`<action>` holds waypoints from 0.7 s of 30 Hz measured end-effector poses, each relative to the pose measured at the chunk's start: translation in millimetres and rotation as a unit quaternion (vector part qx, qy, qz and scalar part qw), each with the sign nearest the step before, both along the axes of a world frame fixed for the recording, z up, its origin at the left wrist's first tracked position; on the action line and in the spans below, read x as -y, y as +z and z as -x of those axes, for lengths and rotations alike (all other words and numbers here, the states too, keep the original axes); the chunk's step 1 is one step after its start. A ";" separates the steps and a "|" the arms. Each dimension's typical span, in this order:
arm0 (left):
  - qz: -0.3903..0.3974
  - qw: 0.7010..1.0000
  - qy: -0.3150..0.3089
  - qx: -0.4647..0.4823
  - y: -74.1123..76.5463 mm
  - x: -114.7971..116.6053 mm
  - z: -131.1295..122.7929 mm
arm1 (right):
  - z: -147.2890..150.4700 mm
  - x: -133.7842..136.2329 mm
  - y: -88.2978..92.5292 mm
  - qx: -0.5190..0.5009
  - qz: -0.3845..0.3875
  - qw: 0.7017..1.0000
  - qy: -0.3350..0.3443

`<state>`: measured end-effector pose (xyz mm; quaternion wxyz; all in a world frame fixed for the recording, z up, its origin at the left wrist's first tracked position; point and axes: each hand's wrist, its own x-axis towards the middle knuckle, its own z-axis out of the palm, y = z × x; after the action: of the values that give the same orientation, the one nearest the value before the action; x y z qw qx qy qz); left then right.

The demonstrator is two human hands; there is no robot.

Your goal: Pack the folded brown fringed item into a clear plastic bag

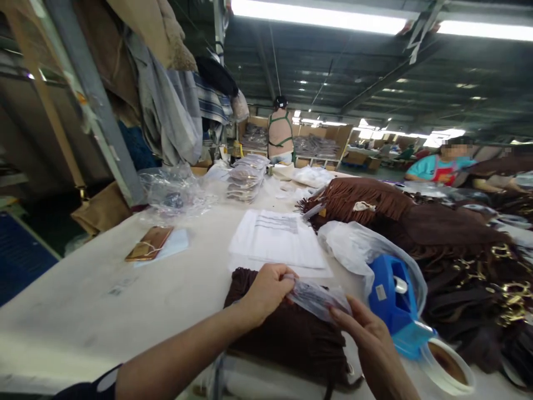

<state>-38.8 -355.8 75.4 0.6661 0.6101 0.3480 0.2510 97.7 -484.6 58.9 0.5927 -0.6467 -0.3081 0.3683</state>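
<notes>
Over a dark brown fringed bag (287, 339) at the table's front edge, both hands hold a small clear plastic bag (318, 297) with something dark or printed in it. My left hand (270, 289) pinches its left end between thumb and fingers. At the other end, my right hand (366, 328) has thumb and fingers closed on the plastic. The brown bag lies flat beneath, its fringe showing at the sides. Just beyond it is a stack of white printed plastic bags (278, 239). A blue tape dispenser (393, 300) stands right of my right hand.
Brown fringed bags with gold hardware (458, 239) are heaped on the right. A tape roll (449, 366) lies by the dispenser. At left are a brown wallet-like item (150, 244) and crumpled clear plastic (179, 191). Wrapped packs (247, 178) are stacked farther back. Two people are beyond the table.
</notes>
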 end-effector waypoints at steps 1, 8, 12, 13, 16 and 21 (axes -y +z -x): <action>-0.021 1.000 -0.004 -0.007 3.0 -3.9 4.0 | 3.4 -7.0 1.3 0.007 -0.013 1.000 -0.010; -0.147 0.986 0.025 -0.076 -9.7 -18.2 24.1 | 16.0 -37.3 -19.7 0.090 -0.034 0.992 -0.081; -0.203 0.962 0.077 -0.162 -38.8 -18.2 42.0 | 15.9 -36.8 -48.8 0.181 0.008 0.979 -0.093; -0.225 0.953 0.092 -0.181 -44.8 -17.3 46.7 | 15.1 -36.1 -54.9 0.194 0.020 0.976 -0.095; -0.296 0.925 0.084 -0.221 -58.1 -12.4 57.1 | 12.7 -34.7 -65.1 0.189 0.035 0.978 -0.082; -0.415 0.849 0.013 -0.327 -75.0 -9.2 55.9 | 13.8 -39.0 -60.7 0.141 0.014 0.988 -0.063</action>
<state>-94.8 -346.6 0.3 0.1956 0.8718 0.4172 0.1663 83.9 -445.6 -1.8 0.5560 -0.7187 -0.3419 0.2395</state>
